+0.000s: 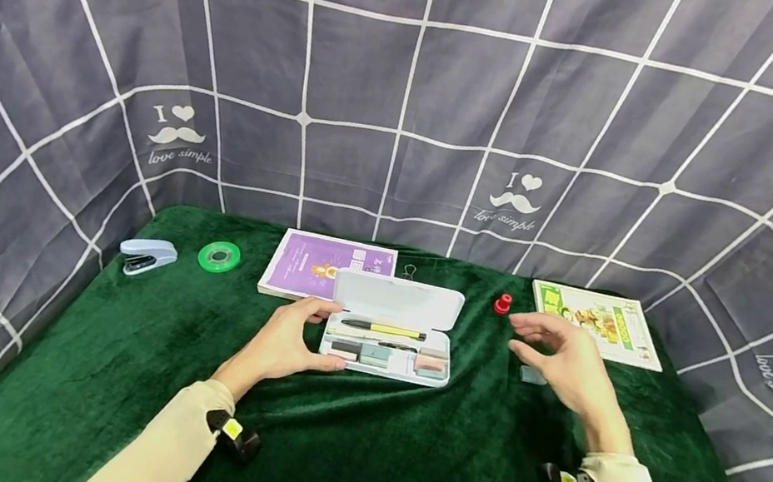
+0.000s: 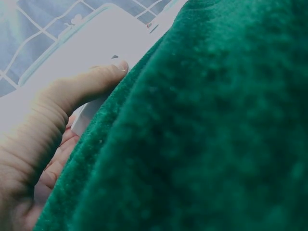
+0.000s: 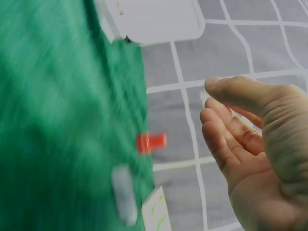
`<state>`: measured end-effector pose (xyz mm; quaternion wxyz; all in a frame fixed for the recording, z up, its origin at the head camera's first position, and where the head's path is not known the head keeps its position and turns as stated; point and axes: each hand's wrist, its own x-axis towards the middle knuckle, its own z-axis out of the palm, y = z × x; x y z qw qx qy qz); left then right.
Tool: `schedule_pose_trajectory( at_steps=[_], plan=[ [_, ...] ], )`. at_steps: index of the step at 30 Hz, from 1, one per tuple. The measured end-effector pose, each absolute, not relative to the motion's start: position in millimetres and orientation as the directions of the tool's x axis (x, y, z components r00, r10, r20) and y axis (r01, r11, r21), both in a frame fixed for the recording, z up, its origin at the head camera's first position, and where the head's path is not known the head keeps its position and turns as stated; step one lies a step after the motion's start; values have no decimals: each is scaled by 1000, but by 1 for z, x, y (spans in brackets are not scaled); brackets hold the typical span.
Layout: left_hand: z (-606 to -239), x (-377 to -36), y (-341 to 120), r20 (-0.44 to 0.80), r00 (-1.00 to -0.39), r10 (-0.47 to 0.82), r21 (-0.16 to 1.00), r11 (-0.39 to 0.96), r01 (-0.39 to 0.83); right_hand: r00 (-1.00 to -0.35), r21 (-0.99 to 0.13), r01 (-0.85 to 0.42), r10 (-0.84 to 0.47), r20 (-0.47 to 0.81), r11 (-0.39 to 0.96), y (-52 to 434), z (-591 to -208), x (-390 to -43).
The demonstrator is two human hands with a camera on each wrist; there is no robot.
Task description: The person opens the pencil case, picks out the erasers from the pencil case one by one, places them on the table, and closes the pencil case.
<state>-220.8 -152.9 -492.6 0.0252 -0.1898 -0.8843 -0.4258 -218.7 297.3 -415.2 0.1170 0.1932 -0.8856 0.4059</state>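
A white pencil case [image 1: 384, 374] lies with its lid [image 1: 398, 300] raised. Inside are a yellow-and-black pen [image 1: 383, 328], a second slim pen and several small blocks, among them a grey-green one [image 1: 374, 355] and a pinkish one [image 1: 431, 364]. My left hand [image 1: 285, 343] grips the case's left end, thumb at the front edge and fingers behind. To the right, my right hand [image 1: 568, 362] hovers with loosely bent fingers and thumb apart; nothing is plainly seen in it. Beneath it lies a small greyish piece [image 1: 532, 375], partly hidden in the head view, also in the right wrist view.
A red cone-shaped item [image 1: 502, 303] stands beyond the right hand, by a green-and-yellow booklet [image 1: 601, 324]. Behind the case are a purple book [image 1: 310, 263] and a binder clip [image 1: 409, 271]. A green tape roll [image 1: 219, 257] and stapler [image 1: 147, 257] lie left on green cloth.
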Motion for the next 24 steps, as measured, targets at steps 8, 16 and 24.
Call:
schedule_pose_trajectory(
  at_steps=[8,16,24],
  plan=[
    [-491,-220,-153,217,-921,322,743,558,370,-863,-774,-490,-350,365,401,250,-417,-231],
    [-492,-221,-153,214,-922,321,743,560,367,-861,-769,-452,-446,244,452,225,-434,-235],
    [-491,-220,-153,230,-915,331,736,556,386,-789,-654,-557,-573,223,512,218,-445,-232]
  ],
)
